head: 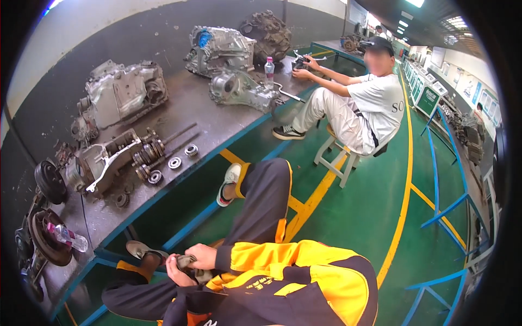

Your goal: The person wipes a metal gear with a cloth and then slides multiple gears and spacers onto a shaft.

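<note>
Both my hands are close together above my lap, around a crumpled greyish-brown cloth. My right hand grips it from the upper right, and my left hand holds it from the lower left. Part of the cloth is hidden behind the fingers. Before me on the metal-topped workbench lies an opened gearbox housing with a gear shaft assembly beside it. Loose metal gears lie near the bench's front edge.
A plastic bottle lies across a rusty brake drum at left. Larger transmission casings stand behind, and another bottle stands upright. A person sits on a stool at right, handling a dark part. Blue steel frames stand farther right.
</note>
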A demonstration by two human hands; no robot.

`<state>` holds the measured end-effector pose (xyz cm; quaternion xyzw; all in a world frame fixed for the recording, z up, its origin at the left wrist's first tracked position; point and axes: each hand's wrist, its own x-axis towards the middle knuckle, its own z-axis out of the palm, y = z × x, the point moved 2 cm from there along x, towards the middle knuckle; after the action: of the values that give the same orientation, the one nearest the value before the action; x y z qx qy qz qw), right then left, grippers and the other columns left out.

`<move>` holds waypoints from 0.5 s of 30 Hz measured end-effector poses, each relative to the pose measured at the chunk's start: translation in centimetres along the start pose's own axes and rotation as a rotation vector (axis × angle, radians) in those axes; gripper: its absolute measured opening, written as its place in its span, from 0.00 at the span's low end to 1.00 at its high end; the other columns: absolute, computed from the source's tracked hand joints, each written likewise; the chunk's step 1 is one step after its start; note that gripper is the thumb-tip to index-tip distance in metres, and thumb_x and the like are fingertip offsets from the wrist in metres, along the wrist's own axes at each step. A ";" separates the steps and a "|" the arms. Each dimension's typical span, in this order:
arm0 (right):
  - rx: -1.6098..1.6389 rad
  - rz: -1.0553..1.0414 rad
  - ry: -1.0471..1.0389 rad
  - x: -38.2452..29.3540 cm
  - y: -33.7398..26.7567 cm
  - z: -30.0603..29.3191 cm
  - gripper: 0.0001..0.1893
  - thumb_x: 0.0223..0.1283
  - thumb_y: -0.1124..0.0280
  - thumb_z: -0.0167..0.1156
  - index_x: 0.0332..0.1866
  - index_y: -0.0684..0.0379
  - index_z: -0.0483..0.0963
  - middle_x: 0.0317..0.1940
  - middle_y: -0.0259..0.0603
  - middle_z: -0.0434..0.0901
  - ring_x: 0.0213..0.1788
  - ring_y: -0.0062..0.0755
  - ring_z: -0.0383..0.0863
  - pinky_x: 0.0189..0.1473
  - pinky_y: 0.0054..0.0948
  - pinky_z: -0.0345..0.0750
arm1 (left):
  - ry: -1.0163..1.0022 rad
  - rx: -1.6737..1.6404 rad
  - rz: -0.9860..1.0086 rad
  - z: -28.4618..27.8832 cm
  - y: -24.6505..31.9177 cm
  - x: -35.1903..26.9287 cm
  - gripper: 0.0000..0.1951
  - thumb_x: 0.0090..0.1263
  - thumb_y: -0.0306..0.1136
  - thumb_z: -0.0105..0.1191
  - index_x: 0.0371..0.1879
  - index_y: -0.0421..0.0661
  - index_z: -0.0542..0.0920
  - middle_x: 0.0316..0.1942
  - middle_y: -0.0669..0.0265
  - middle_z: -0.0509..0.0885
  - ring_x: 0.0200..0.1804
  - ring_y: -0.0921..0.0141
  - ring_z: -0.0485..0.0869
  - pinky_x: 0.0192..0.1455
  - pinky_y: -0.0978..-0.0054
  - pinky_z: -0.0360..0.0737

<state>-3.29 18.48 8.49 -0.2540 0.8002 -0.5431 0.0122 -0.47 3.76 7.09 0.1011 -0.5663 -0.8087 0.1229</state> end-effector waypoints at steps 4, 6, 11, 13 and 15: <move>0.042 -0.164 -0.072 0.7 -3.4 1.2 0.13 0.55 0.64 0.69 0.36 0.63 0.80 0.34 0.55 0.84 0.40 0.59 0.84 0.43 0.47 0.80 | 0.101 -0.237 -0.048 -4.6 -1.9 1.2 0.16 0.76 0.45 0.50 0.45 0.43 0.79 0.41 0.65 0.82 0.47 0.68 0.82 0.56 0.65 0.80; 0.044 -0.181 -0.154 2.2 -4.0 1.2 0.13 0.54 0.63 0.70 0.37 0.61 0.81 0.35 0.54 0.84 0.41 0.58 0.84 0.44 0.47 0.80 | 0.162 -0.259 -0.017 -5.7 -3.2 2.5 0.15 0.76 0.45 0.50 0.44 0.44 0.80 0.41 0.65 0.82 0.47 0.68 0.82 0.56 0.66 0.79; -0.217 -0.098 -0.087 2.5 -3.5 -1.7 0.13 0.55 0.64 0.69 0.41 0.60 0.81 0.37 0.55 0.85 0.42 0.59 0.85 0.44 0.48 0.82 | -0.004 -0.041 -0.023 -1.2 -0.3 1.4 0.10 0.75 0.33 0.52 0.43 0.40 0.83 0.42 0.65 0.84 0.48 0.72 0.82 0.57 0.74 0.77; -0.277 -0.013 -0.078 1.5 -3.3 -1.8 0.12 0.56 0.66 0.68 0.42 0.61 0.80 0.36 0.56 0.85 0.41 0.60 0.85 0.44 0.48 0.82 | -0.068 0.078 0.003 0.2 0.6 1.0 0.09 0.75 0.33 0.53 0.42 0.40 0.83 0.40 0.65 0.85 0.46 0.73 0.82 0.55 0.75 0.77; -0.345 0.005 -0.076 0.9 -4.0 -1.3 0.11 0.57 0.68 0.67 0.42 0.61 0.80 0.36 0.57 0.85 0.40 0.60 0.85 0.43 0.47 0.83 | -0.055 0.055 -0.015 0.0 0.3 0.6 0.08 0.76 0.31 0.53 0.41 0.40 0.82 0.39 0.66 0.84 0.45 0.75 0.82 0.53 0.76 0.78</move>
<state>-2.85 18.12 12.71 -0.2708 0.8811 -0.3878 0.0002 -1.03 3.49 7.34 0.0862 -0.5909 -0.7961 0.0983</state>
